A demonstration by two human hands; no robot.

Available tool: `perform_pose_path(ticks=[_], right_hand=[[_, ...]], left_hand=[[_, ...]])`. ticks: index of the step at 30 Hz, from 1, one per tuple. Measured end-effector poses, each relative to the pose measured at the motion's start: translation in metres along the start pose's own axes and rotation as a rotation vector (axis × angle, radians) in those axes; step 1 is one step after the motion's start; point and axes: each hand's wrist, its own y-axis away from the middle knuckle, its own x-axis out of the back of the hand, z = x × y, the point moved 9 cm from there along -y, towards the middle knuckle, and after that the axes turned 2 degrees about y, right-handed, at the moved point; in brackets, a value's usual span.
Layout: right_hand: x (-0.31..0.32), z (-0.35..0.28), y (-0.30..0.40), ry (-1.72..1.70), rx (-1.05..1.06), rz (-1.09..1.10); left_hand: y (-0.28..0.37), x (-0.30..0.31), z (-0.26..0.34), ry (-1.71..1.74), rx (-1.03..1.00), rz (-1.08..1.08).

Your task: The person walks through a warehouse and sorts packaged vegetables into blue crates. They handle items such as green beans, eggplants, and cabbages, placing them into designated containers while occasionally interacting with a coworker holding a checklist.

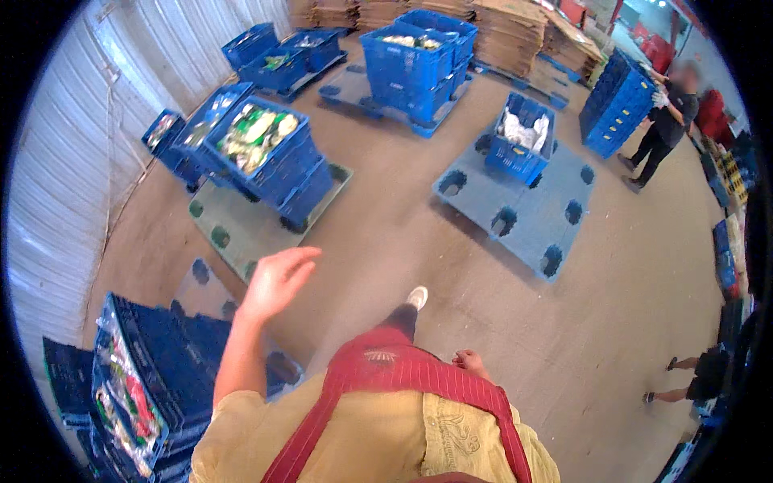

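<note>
My left hand (281, 281) is held out in front of me at the left, holding nothing, its thumb apart from the fingers. Beyond it is a greenish plastic pallet (226, 220) bearing stacked blue crates. The top blue crate (293, 157) is filled with green and pale yellow pieces, too blurred to name. Low beside my waist, my right hand (470, 361) has its fingers curled in, and no object shows in it. A red striped apron (386, 368) covers my front over a yellow shirt. One light shoe (417, 297) shows on the floor ahead.
A blue-grey pallet (531, 208) carries a blue crate (516, 166) with white material. Someone gloved (673, 115) grips a tall stack of blue crates (616, 102) at right. Filled crates (175, 356) stand close at left. Flattened cardboard (507, 36) is piled behind. Another person (706, 374) is at far right.
</note>
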Motion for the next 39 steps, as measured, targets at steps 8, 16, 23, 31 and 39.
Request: perform_pose_path(ticks=[8,16,23,31,39], right_hand=[[0.09,-0.159,-0.064,0.006,0.09,0.171],[0.144,-0.234,-0.068,-0.262,0.182,0.17],[0.262,-0.194,-0.115,0.125,0.132,0.195],[0.457,-0.239,-0.141,-0.34,0.131,0.311],[0.495,-0.226,-0.137,-0.372,0.009,0.368]], left_hand=[[-0.19,-0.121,0.05,0.154,-0.314,-0.238],[-0.283,-0.228,0.104,0.072,-0.4,-0.763],[-0.308,-0.34,0.152,0.044,-0.41,-0.958],[-0.336,-0.464,0.267,0.209,-0.431,-1.129],[-0.391,-0.534,0.299,0.203,-0.337,-1.175]])
